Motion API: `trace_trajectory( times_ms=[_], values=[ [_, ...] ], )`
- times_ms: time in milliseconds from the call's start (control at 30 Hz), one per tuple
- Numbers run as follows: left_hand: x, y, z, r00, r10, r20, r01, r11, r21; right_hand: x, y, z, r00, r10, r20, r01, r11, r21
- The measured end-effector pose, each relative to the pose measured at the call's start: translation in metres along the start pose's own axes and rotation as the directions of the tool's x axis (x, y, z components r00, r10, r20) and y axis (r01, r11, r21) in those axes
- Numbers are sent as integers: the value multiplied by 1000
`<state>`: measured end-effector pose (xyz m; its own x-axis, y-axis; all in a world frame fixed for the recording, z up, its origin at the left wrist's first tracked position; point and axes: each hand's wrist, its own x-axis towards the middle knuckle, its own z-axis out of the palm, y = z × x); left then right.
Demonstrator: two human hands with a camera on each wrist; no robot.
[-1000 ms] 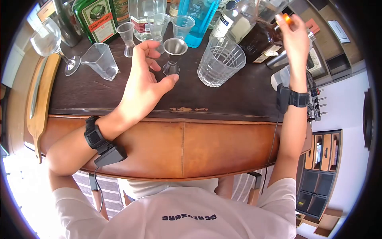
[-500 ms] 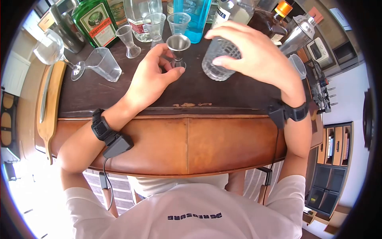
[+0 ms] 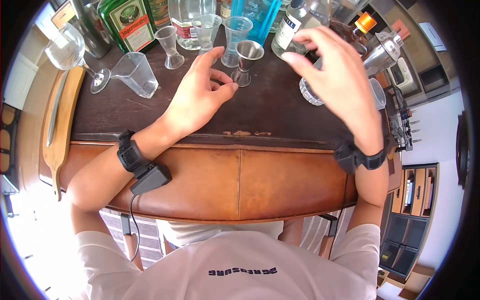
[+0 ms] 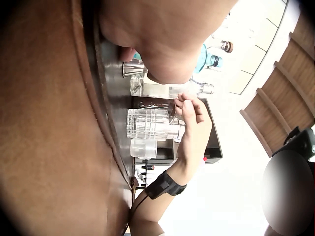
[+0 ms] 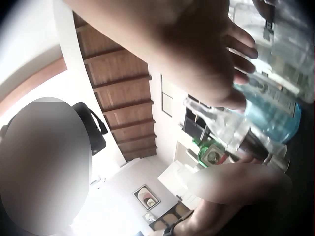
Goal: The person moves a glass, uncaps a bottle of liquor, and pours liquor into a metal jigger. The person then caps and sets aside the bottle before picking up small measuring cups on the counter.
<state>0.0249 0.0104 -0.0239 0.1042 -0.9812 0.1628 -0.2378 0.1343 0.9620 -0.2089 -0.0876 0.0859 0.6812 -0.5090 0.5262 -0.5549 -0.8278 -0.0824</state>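
Note:
My left hand (image 3: 197, 100) is at the left side of a metal double jigger (image 3: 245, 64), its thumb tip right by the base and its index finger stretched out past it. The jigger stands upright on the dark tabletop (image 3: 210, 120). Over on the right, my right hand (image 3: 337, 75) hovers with parted, bent fingers above a cut-glass tumbler (image 3: 311, 94). The hand covers most of the tumbler in the head view. From the left wrist view, the tumbler (image 4: 147, 124) stands upright with the right hand (image 4: 194, 130) higher than its rim.
Clear measuring cups (image 3: 171, 47) stand behind the left hand. Bottles line the back, including a green one (image 3: 127, 22) and a blue one (image 3: 255, 22). Left are a tilted wine glass (image 3: 67, 47), a clear angular cup (image 3: 137, 75) and a wooden board (image 3: 62, 135). A shaker (image 3: 382, 52) stands right.
My right hand has left the orange-capped bottle and come over the tumbler, which has shifted right. The jigger has also moved right, with my left hand following beside it.

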Motion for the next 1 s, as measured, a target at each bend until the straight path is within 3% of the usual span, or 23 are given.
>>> trace_trajectory(
  times_ms=[167, 267, 333, 367, 433, 467, 567, 600, 667, 767, 833, 900, 967, 1000],
  values=[
    [8, 7, 3, 1000, -21, 0, 21, 989, 149, -14, -12, 50, 975, 118, 187, -165, 952, 258],
    [24, 3, 5, 1000, -23, 10, 20, 976, 215, -20, -2, 87, 986, 100, 132, -143, 917, 372],
    [31, 4, 4, 998, -51, 41, 42, 980, 194, -17, 1, 100, 939, 158, 304, -322, 713, 623],
    [30, 4, 5, 998, -51, 30, 44, 980, 194, -16, 4, 107, 941, 147, 305, -315, 715, 625],
    [30, -2, 7, 997, 78, 5, -78, 991, 113, -15, 8, 112, 924, 179, 338, -374, 613, 696],
    [32, -5, 4, 996, 80, 28, -82, 990, 114, -16, 7, 107, 897, 197, 396, -422, 648, 633],
    [27, -3, 5, 995, 89, -47, -83, 989, 125, -22, 5, 106, 942, 77, 328, -307, 593, 744],
    [27, -1, 3, 995, 86, -49, -80, 989, 125, -26, 4, 100, 926, 67, 371, -342, 565, 751],
    [28, 4, -3, 999, -23, 50, 7, 953, 303, -29, 5, 95, 917, 44, 397, -344, 591, 730],
    [21, 4, -10, 994, -75, 80, 49, 954, 295, -39, 11, 86, 909, 8, 417, -345, 577, 740],
    [16, 3, -17, 986, -94, 136, 53, 958, 282, -44, 14, 91, 979, 59, 197, -202, 439, 875],
    [9, -1, -21, 954, 17, 301, -55, 991, 118, -42, 15, 85, 986, 84, 144, -166, 456, 874],
    [5, 7, -21, 951, -35, 306, -8, 990, 139, -38, 11, 81, 991, 116, -62, -7, 514, 858],
    [5, 6, -21, 946, -13, 324, -33, 990, 136, -39, 19, 78, 996, 52, -72, 23, 633, 773]
  ],
)
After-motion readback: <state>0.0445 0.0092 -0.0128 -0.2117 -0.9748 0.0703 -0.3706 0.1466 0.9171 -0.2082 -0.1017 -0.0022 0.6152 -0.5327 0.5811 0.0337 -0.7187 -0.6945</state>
